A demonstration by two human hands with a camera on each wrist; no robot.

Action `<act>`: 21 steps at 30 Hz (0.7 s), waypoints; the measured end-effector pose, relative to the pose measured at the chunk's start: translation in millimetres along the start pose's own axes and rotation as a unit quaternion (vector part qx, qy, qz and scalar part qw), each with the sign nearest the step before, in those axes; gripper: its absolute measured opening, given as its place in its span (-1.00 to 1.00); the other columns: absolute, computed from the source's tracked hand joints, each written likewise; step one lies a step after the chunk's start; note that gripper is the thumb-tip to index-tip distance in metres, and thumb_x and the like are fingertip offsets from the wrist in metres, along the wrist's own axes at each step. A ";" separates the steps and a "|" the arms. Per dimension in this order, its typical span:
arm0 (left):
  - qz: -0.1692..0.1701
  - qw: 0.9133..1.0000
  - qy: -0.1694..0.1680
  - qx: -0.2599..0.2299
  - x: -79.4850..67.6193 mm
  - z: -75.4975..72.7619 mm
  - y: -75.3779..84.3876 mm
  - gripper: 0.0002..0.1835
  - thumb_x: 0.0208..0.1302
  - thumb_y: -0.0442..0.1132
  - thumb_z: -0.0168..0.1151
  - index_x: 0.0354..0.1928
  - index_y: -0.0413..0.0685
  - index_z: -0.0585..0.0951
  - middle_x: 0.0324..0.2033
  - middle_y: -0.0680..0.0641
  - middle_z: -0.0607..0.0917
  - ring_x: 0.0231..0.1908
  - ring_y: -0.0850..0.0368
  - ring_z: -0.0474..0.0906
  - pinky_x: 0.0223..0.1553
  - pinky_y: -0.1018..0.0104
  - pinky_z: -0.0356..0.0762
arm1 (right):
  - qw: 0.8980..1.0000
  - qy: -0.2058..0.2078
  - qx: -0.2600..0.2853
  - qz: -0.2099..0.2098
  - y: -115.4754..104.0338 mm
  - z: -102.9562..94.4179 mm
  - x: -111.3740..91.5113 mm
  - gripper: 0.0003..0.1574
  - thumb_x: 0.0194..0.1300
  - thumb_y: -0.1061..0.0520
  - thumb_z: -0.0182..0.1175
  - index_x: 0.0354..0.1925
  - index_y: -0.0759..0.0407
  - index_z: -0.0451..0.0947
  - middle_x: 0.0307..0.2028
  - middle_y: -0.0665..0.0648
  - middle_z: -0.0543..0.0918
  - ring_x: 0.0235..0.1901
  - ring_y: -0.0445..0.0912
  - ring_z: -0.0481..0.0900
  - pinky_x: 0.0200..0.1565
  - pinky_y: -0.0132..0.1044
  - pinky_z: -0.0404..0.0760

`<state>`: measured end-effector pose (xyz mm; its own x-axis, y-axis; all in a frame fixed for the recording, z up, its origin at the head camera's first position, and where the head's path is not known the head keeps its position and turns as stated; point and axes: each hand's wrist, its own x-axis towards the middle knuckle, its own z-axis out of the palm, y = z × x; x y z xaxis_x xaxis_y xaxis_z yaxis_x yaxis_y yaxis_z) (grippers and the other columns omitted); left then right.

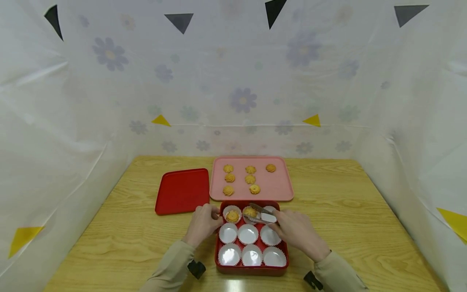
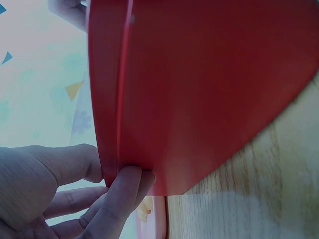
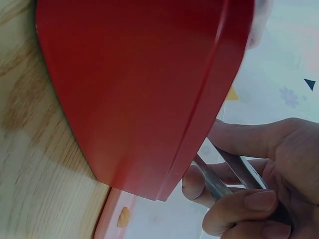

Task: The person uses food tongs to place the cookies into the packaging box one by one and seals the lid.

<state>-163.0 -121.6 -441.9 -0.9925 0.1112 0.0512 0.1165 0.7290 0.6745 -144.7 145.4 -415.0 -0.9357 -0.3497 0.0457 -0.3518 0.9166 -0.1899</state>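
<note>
A red square box (image 1: 251,271) holds rows of white paper cups (image 1: 248,234). My right hand (image 1: 297,231) grips metal tongs (image 1: 258,209), whose arms reach either side of a cookie (image 1: 249,211) at the back middle cup. Whether the tongs press on that cookie is hard to tell. Another cookie (image 1: 232,216) lies in the back left cup. At the box's left side, my left hand (image 1: 202,224) pinches the rim, with thumb and fingers (image 2: 122,191) on the corner in the left wrist view. The box wall hides the tongs' tips in the right wrist view.
Behind the box lies a pink tray (image 1: 277,186) with several cookies, among them a swirled one (image 1: 229,178). A flat red lid (image 1: 182,190) rests to the left of that tray. White patterned sheeting (image 1: 240,81) surrounds the wooden table (image 1: 346,202) at the back and sides.
</note>
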 end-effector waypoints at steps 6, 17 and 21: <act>0.002 1.000 0.003 0.000 -0.3 0.4 -0.4 -0.79 0.09 -0.40 0.38 -0.20 -0.32 0.75 -0.39 -0.18 0.79 -0.40 0.10 0.67 -0.41 0.31 0.64 | 1.000 -0.004 0.004 0.004 -0.4 0.2 1.1 -0.72 0.22 -0.06 0.40 -0.32 0.07 0.56 -0.64 -0.08 0.32 -0.65 -0.22 0.25 -0.61 -0.38 0.17; -0.002 1.000 0.002 0.002 -0.6 0.3 0.0 -0.79 0.11 -0.39 0.38 -0.20 -0.33 0.75 -0.38 -0.19 0.79 -0.41 0.10 0.66 -0.41 0.32 0.64 | 0.998 -0.026 0.047 0.017 2.3 -2.4 -0.2 -0.75 0.24 -0.02 0.39 -0.23 0.08 0.61 -0.60 -0.08 0.40 -0.59 -0.19 0.32 -0.55 -0.36 0.24; -0.003 1.000 0.001 0.002 -0.7 0.6 -0.2 -0.79 0.10 -0.39 0.38 -0.19 -0.33 0.75 -0.38 -0.19 0.79 -0.42 0.11 0.67 -0.41 0.32 0.64 | 0.997 -0.030 0.070 0.018 6.7 -2.4 -0.7 -0.73 0.26 -0.01 0.36 -0.14 0.10 0.64 -0.58 -0.08 0.43 -0.57 -0.19 0.34 -0.54 -0.35 0.28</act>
<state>-162.3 -121.4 -442.5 -0.9933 0.1051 0.0487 0.1104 0.7320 0.6723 -146.4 152.3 -413.9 -0.9433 -0.3313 -0.0226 -0.3063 0.8944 -0.3260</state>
